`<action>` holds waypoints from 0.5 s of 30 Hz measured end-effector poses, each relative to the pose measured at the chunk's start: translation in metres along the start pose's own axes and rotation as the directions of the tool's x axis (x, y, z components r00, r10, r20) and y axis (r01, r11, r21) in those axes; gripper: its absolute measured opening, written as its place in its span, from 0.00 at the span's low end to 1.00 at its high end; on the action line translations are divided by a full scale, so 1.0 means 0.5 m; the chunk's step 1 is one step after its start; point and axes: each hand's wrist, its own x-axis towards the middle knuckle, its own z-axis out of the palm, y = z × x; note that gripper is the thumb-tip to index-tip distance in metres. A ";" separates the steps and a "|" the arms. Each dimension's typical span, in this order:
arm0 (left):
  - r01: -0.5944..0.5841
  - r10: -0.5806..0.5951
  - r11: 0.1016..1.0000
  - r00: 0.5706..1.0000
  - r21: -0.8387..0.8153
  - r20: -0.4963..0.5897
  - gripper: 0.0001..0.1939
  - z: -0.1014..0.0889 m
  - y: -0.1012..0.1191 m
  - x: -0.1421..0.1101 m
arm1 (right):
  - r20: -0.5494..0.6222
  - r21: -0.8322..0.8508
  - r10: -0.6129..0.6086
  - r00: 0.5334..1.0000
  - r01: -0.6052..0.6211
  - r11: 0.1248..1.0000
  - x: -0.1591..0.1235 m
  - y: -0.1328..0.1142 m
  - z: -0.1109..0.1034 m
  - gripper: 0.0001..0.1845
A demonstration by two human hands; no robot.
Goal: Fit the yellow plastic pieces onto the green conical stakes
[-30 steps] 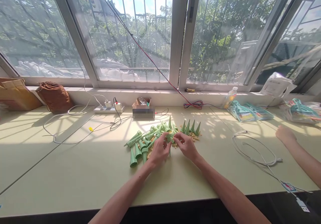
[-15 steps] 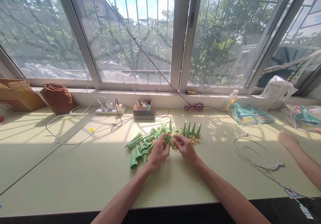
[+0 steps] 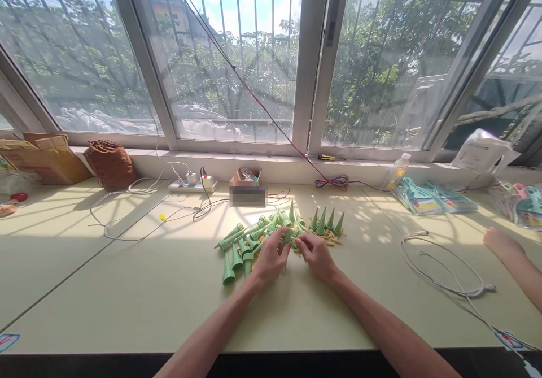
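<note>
My left hand [image 3: 271,258] is closed around a green plastic cone [image 3: 288,235], its wide end up and its tip hanging below the fingers. Close beside it, my right hand [image 3: 317,255] pinches at the cone's upper end; whatever is between its fingertips is too small to make out. A heap of loose green cones [image 3: 237,260] lies to the left of and behind my left hand. Beyond my right hand several green cones [image 3: 330,221] stand point up among small tan pieces [image 3: 336,240].
Another person's hand [image 3: 503,246] rests at the right, near a coiled white cable [image 3: 444,282]. Along the window stand a brown bag [image 3: 110,165], a power strip [image 3: 192,185], a small cardboard box [image 3: 245,178], a bottle [image 3: 399,170] and packaged teal items [image 3: 436,196].
The view has turned slightly left, so everything sits farther right. My hands stay together at the cone; the right fingertips have shifted slightly at its upper end.
</note>
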 end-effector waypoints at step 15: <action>0.010 0.003 0.995 0.992 -0.101 0.125 0.25 -0.006 0.010 -0.002 | 0.008 -0.107 -0.036 0.999 0.036 0.994 0.004 0.019 0.000 0.28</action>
